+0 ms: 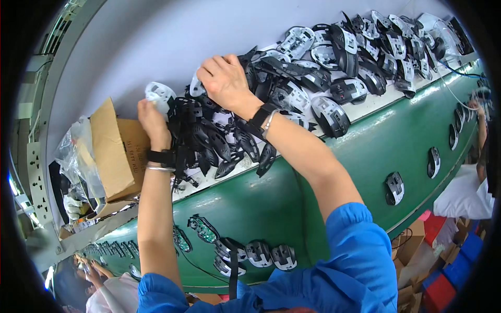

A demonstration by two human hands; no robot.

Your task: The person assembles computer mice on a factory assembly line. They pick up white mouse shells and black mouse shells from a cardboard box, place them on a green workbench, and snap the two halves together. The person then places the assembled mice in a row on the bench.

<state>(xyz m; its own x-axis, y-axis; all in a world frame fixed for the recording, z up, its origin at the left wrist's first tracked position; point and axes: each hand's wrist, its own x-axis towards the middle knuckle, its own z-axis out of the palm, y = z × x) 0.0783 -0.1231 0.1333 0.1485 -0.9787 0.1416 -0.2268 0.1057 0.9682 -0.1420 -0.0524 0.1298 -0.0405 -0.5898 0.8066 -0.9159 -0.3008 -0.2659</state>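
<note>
Both of my arms reach over a long heap of black and white computer-mouse shells (297, 96) on a white ledge. My left hand (152, 122) is closed on a white mouse shell part (159, 92), held upright beside a cardboard box. A little to the right, my right hand (224, 81) bends its fingers down over another pale shell part (196, 86), whose edge shows past the fingertips; the rest is hidden. Black shell pieces (211, 138) hang over the ledge's front edge between my forearms. Each wrist wears a black band.
An open cardboard box (117, 151) and a clear plastic bag (75, 151) stand at the left. On the green conveyor belt (261, 201) lie several mice (395, 188) and green circuit boards (204, 229). Other people (112, 292) sit at both ends; coloured bins (438, 289) stand at lower right.
</note>
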